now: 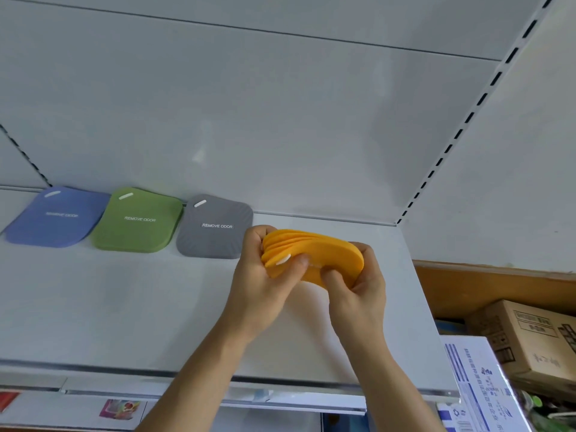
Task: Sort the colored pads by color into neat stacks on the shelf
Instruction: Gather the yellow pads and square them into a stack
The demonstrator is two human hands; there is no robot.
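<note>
A bundle of several orange pads [324,251] is held above the white shelf [124,307], fanned out along its top edge. My left hand [265,282] grips its left end, thumb across the front near a white tab. My right hand [358,288] grips the right end, fingers curled round the edge. Along the back of the shelf lie three stacks: blue pads [56,218] at the left, green pads [138,221] beside them, grey pads [215,227] just left of my hands. Each top pad reads "REMOVE ODOR".
The shelf's back panel [280,120] rises behind the stacks, with a slotted upright [467,120] at the right. Cardboard boxes [536,335] and a white printed box [480,385] stand to the right, below shelf level. The shelf's metal front edge [187,385] runs across the bottom.
</note>
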